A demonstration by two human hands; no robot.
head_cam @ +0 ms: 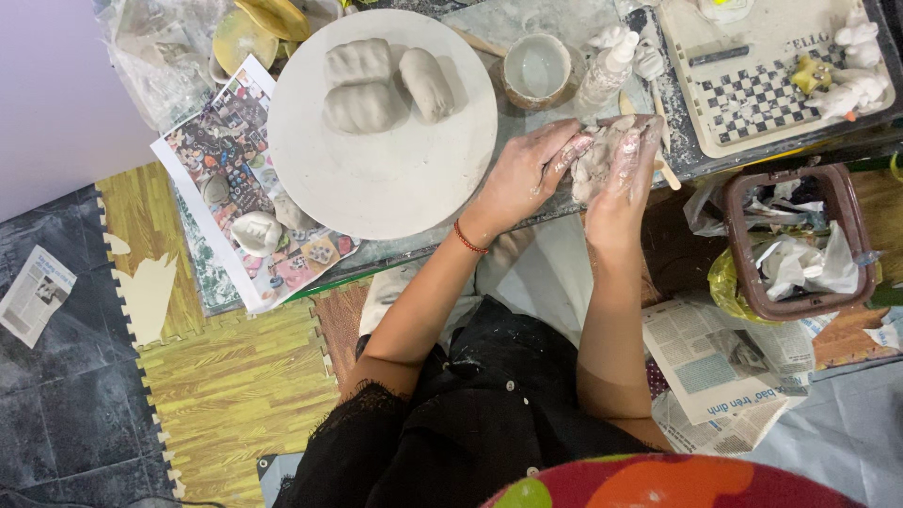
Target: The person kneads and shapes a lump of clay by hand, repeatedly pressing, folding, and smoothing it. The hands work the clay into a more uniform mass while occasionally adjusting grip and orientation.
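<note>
**Item counts, one head view**

You have one round white board (pixel 376 188) on the counter (pixel 564 202), carrying three shaped clay lumps (pixel 367 106). One further clay lump (pixel 594 167) sits between your two hands: left hand (pixel 527 174), right hand (pixel 628 174). You wear one red bracelet (pixel 468 240), on the left wrist. Behind the hands: one small bowl (pixel 536 68) and one squeeze bottle (pixel 607 71). One checkered tray (pixel 762 80) at your far right holds at least three small figures (pixel 851 94); the exact number cannot be told. One brown bin (pixel 800 240) of crumpled paper. Newspaper sheets on the floor: two, one at right (pixel 724 367), one at far left (pixel 33 292).
</note>
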